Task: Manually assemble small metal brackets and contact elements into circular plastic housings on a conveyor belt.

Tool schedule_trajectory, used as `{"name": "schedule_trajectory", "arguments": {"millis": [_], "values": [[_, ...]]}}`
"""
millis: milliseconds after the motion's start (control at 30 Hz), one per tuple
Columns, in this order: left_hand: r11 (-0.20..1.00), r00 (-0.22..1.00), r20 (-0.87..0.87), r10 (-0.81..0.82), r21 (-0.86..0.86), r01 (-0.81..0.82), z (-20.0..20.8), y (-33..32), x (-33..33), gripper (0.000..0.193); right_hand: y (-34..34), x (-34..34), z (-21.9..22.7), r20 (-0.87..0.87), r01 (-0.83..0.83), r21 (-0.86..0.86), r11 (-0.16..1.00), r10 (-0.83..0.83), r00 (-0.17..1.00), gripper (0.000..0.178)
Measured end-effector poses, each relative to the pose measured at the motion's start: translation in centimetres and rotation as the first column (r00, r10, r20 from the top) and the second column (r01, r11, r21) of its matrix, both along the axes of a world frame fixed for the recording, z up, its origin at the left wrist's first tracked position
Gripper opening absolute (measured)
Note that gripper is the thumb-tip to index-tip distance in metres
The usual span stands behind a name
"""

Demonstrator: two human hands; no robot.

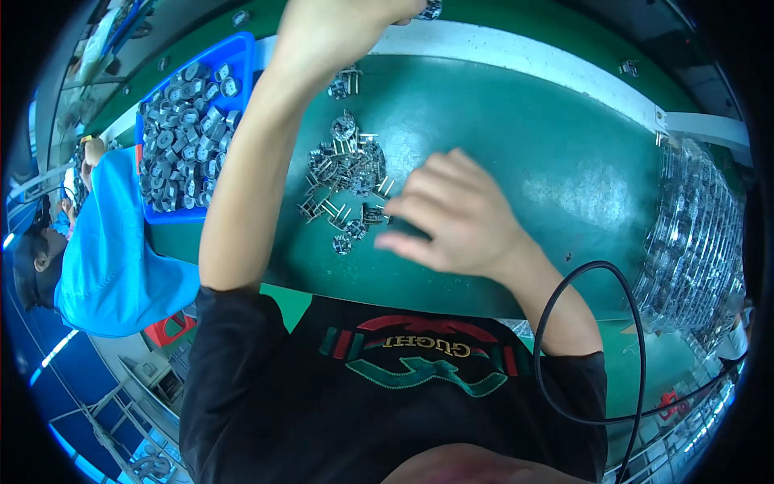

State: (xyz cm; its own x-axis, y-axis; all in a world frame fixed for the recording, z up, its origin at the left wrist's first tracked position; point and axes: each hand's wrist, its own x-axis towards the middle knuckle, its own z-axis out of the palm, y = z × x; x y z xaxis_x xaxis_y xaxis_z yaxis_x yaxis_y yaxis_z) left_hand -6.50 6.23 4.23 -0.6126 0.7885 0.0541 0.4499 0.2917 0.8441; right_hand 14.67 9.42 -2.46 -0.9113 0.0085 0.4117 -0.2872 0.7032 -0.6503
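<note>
Belt (516,153) first: green, running across the view with a white rail along its far edge, and most of it bare from where I watch. Next in size, the stack of clear trays (693,234) at the right, packed with shiny parts, which I judge to be work already loaded. The blue bin (242,50) at the far left holds a heap of grey round pieces, still well filled, so plenty looks left on that side. Between the arms lies the pile (347,173) of small metal pin parts, loose and unsorted on the belt; I read that as the share not yet handled. My right hand (451,214) hovers just beside the pile, blurred, fingers spread and loosely curled, holding nothing I can make out. My left hand (339,20) is raised at the far rail, closed around something small I cannot identify. A person in blue sits well apart at the left.
</note>
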Motion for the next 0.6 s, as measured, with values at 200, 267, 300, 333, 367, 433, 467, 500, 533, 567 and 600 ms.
{"name": "schedule_trajectory", "arguments": {"millis": [200,267,300,333,367,433,467,500,533,567,600], "values": [[0.973,0.882,-0.468,0.057,-0.171,-0.153,-3.5,7.3,-5.2,0.02,-1.5,-0.2,-0.8,0.045,-0.092,0.093,0.991,0.088,0.995,0.017],[0.95,0.922,-0.366,0.124,-0.225,-0.217,-3.4,9.3,-4.7,0.022,-1.1,-0.1,-1.0,0.043,-0.02,0.094,0.995,0.016,0.999,0.009],[0.934,0.954,-0.242,0.178,-0.263,-0.241,-3.3,10.1,-4.5,0.024,-1.0,0.0,-1.1,0.04,0.013,0.094,0.996,-0.017,0.999,0.006],[0.917,0.965,-0.116,0.234,-0.305,-0.259,-3.1,10.8,-4.5,0.025,-0.7,0.1,-1.3,0.042,0.038,0.104,0.994,-0.043,0.998,0.007],[0.939,0.969,-0.168,0.179,-0.264,-0.219,-3.5,11.4,-4.9,0.026,-0.6,0.1,-1.4,0.043,0.067,0.112,0.991,-0.072,0.996,0.007],[0.967,0.951,-0.293,0.099,-0.197,-0.162,-5.5,11.2,-7.4,0.028,-0.1,0.0,-1.2,0.039,0.092,0.09,0.992,-0.096,0.995,0.006],[0.979,0.918,-0.38,0.115,-0.112,-0.168,-5.6,10.8,-7.9,0.028,0.2,0.0,-1.1,0.045,0.103,0.058,0.993,-0.106,0.993,0.006],[0.983,0.908,-0.416,0.051,-0.141,-0.119,-5.6,10.0,-8.6,0.03,0.6,0.0,-1.0,0.05,0.112,0.025,0.993,-0.113,0.992,0.008],[0.982,0.894,-0.448,-0.019,-0.177,-0.067,-5.3,8.8,-8.7,0.032,1.0,0.0,-0.9,0.069,0.128,-0.036,0.991,-0.125,0.99,0.014],[0.976,0.878,-0.469,-0.094,-0.216,-0.011,-5.4,7.9,-8.7,0.035,1.6,0.1,-0.7,0.096,0.148,-0.099,0.984,-0.139,0.986,0.02],[0.965,0.871,-0.465,-0.16,-0.26,0.039,-5.8,7.2,-8.6,0.036,2.0,0.2,-0.5,0.122,0.168,-0.161,0.973,-0.149,0.981,0.026]]}}
